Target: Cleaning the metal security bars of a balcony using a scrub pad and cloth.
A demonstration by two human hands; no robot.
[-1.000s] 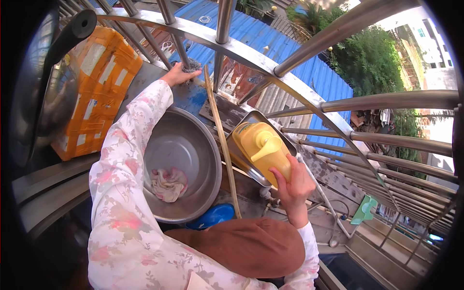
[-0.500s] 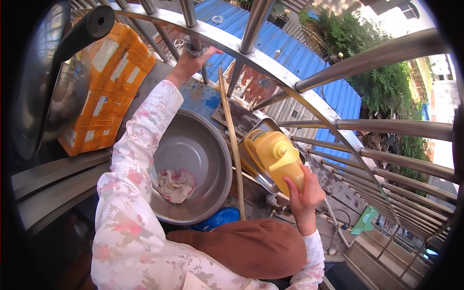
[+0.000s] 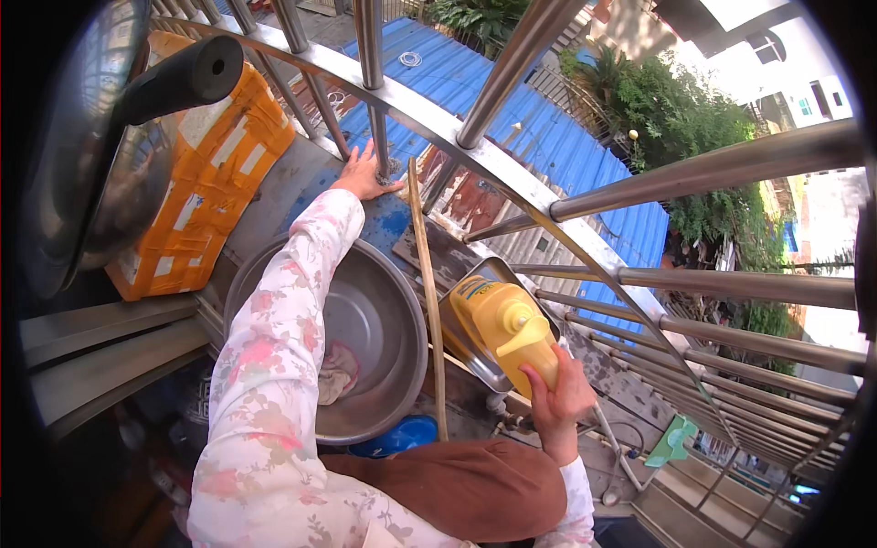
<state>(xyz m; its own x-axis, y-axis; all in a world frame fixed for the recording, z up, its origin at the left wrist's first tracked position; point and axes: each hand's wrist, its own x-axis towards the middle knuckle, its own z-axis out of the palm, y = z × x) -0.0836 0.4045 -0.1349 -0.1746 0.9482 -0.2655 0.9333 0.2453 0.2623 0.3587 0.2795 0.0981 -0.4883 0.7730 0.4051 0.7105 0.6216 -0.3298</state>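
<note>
We have our right hand [image 3: 559, 402] clenched around the lower body of the yellow bottle [image 3: 504, 331], whose capped spout points up and toward us. The bottle is tilted and held in the air over the rectangular metal tray [image 3: 477, 340], just beside the railing bars. Compared with 1 second ago, it has come lower and closer to our body, and our grip on it has stayed clamped throughout; it looks to us as though the bottle is being carried rather than poured, since the cap appears shut.

Our left hand [image 3: 364, 175] has moved the other way. 1 second ago it rested at the far edge of the round metal basin [image 3: 384, 320]; half a second ago it was reaching for an upright bar; now it lies with fingers spread at the foot of the steel railing [image 3: 429, 119], touching the blue floor sheet [image 3: 384, 224] there. We cannot tell whether it presses flat or curls around the base of the bar, but it grasps no loose thing.

The basin holds a crumpled pink cloth [image 3: 336, 373] near its bottom, untouched. A wooden stick [image 3: 427, 310] leans between basin and tray, unmoved across the 3 frames. The orange crate [image 3: 206, 196] sits well apart on the left.
</note>
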